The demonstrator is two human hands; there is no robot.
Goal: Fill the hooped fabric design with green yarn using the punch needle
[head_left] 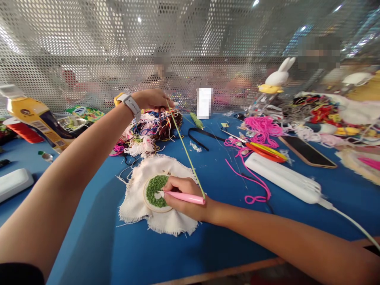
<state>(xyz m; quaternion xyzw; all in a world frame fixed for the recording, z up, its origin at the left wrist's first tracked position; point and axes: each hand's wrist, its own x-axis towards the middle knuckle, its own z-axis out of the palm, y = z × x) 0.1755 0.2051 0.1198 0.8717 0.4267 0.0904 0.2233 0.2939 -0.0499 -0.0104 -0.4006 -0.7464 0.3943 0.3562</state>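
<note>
My right hand (187, 188) is closed around a pink punch needle (190, 198), its tip over the round hoop (144, 194). Inside the hoop, green yarn loops (152, 186) form a ring around a pale patch. White cloth (133, 204) with frayed edges spreads out from the hoop on the blue table. A light green yarn strand (184, 146) runs taut from the back end of the punch needle up to my left hand (154, 99). That hand pinches the strand above a heap of mixed yarn (148, 126), fingers partly hidden.
To the left lean a yellow-labelled bottle (35, 114) and a red thread spool (25, 130). On the right lie pink yarn (263, 128), scissors with orange and yellow handles (267, 152), a white power strip (282, 178) with a cord, and a phone (308, 151). A perforated metal screen (118, 47) stands behind.
</note>
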